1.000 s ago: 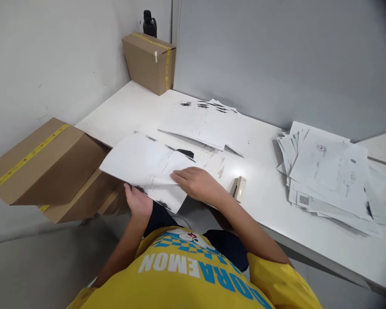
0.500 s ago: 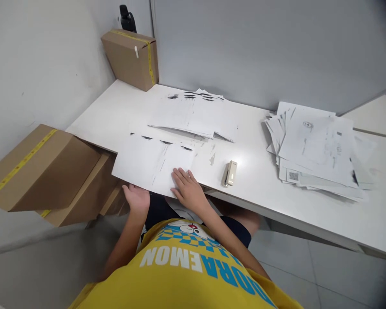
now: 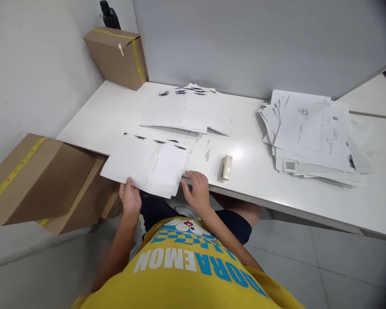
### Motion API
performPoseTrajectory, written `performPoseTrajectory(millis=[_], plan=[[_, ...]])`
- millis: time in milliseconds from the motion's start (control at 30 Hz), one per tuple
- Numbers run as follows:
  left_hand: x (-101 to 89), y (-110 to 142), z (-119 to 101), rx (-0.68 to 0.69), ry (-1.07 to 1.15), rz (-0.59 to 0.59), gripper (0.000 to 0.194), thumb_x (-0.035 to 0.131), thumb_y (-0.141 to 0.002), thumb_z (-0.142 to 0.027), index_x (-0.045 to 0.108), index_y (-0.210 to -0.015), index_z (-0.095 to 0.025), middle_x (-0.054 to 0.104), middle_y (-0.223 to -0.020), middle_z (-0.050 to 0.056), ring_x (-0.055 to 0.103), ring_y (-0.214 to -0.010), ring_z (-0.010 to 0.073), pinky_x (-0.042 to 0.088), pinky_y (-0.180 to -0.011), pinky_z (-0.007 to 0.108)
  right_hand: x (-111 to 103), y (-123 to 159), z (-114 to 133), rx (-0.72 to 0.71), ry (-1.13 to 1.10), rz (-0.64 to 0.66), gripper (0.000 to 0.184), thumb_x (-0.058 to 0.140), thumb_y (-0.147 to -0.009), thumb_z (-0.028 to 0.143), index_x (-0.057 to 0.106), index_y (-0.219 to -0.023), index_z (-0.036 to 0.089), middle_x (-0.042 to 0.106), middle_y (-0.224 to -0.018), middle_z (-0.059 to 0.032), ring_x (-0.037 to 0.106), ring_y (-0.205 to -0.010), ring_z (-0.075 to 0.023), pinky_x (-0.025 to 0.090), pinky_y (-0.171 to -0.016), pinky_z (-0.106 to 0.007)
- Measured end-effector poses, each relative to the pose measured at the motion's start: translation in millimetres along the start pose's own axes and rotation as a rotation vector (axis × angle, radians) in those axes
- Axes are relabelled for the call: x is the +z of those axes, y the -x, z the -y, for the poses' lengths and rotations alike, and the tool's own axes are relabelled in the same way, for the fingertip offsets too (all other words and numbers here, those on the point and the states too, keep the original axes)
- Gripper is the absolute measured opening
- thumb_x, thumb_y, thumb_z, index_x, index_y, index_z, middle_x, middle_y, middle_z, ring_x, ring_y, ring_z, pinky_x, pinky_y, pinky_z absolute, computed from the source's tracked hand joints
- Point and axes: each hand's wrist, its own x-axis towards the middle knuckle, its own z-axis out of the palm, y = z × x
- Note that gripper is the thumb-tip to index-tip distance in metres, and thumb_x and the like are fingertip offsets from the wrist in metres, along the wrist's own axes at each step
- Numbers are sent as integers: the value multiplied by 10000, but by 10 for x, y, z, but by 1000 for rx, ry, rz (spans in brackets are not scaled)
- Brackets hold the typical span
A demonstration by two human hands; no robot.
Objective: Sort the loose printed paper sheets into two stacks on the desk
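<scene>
Sheets of paper (image 3: 144,165) with black marks along the far edge lie partly on the desk and overhang its front edge. My left hand (image 3: 130,197) pinches their near edge, thumb on top and fingers underneath. Just right of the sheets, my right hand (image 3: 197,189) rests at the desk edge with fingers bent and thumb apart, nothing visible in it. A cream stapler (image 3: 225,168) lies to the right of that hand. Behind the sheets is a pile of papers (image 3: 183,109), also with black marks at the far edge.
A messy stack of printed papers (image 3: 312,137) lies on the right of the white desk (image 3: 244,128). One taped cardboard box (image 3: 116,58) stands at the back left corner, a black bottle (image 3: 110,16) behind it. More cardboard boxes (image 3: 48,180) are stacked left of the desk.
My right hand has come off the top of the sheets and moved right to their side. The left hand, earlier with open palm under the edge, now grips the sheets.
</scene>
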Motion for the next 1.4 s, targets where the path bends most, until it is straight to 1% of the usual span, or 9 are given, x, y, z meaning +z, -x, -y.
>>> performPoseTrajectory(millis=[100, 233, 300, 467, 733, 900, 1067, 1200, 1400], plan=[[-8, 75, 70, -17, 0, 0, 179, 698, -890, -187, 698, -1069, -175, 728, -1183, 104, 670, -1159, 206, 519, -1072, 376, -42, 91, -68, 200, -206, 98, 297, 489, -965, 434, 654, -1070, 211, 722, -917, -98, 665, -862, -258, 526, -799, -428], [61, 213, 184, -100, 67, 11, 285, 529, -1008, -317, 657, -1204, -155, 649, -1350, 134, 585, -1303, 235, 450, -1152, 431, 37, 142, -80, 591, -700, 229, 375, 615, -856, 532, 553, -1080, 237, 696, -816, -35, 652, -719, -216, 522, -661, -358], [100, 260, 220, -113, 84, 58, 336, 490, -1022, -325, 630, -1265, -141, 611, -1404, 141, 564, -1329, 239, 423, -1177, 434, 87, 117, -54, 660, -859, 250, 401, 680, -785, 520, 505, -1025, 251, 650, -717, 15, 617, -646, -193, 500, -632, -337], [129, 341, 222, -9, -7, 123, 435, 634, -901, -158, 602, -1333, -193, 592, -1437, 107, 561, -1333, 236, 419, -1185, 408, 74, 9, 6, 629, -862, 336, 308, 690, -778, 466, 503, -899, 253, 535, -601, 67, 502, -556, -144, 396, -581, -290], [68, 506, 194, -24, -77, 137, 586, 707, -770, -104, 598, -1319, -281, 611, -1420, 40, 554, -1338, 232, 417, -1186, 403, 86, 4, 8, 682, -972, 280, 367, 678, -780, 576, 527, -802, 242, 459, -612, 56, 422, -573, -126, 354, -573, -268], [-24, 185, 41, -109, -2, 83, 293, 572, -870, -239, 664, -1139, -167, 696, -1262, 112, 589, -1291, 243, 429, -1160, 404, -3, 6, -14, 747, -975, 176, 449, 696, -760, 594, 426, -693, 241, 352, -593, 62, 319, -569, -113, 290, -543, -254], [-155, -209, -78, 1, -99, 7, 194, 569, -962, -367, 627, -1041, -199, 722, -1138, 83, 686, -1049, 197, 566, -952, 374, -141, 32, -137, 736, -837, 116, 555, 656, -786, 622, 294, -608, 241, 228, -610, 52, 225, -590, -114, 240, -539, -265], [-216, -233, -61, 105, -227, 33, 251, 751, -849, -282, 616, -1047, -208, 709, -1042, 47, 688, -890, 137, 579, -871, 288, -227, 83, -229, 739, -780, 116, 563, 622, -796, 657, 287, -611, 244, 230, -610, 49, 220, -597, -117, 242, -535, -269], [-222, -98, -53, 66, -236, 160, 359, 810, -747, -215, 679, -1080, -195, 717, -1088, 74, 694, -942, 173, 567, -953, 318, -374, 182, -323, 751, -803, 122, 383, 667, -787, 533, 442, -695, 238, 374, -618, 54, 340, -583, -120, 338, -555, -257]])
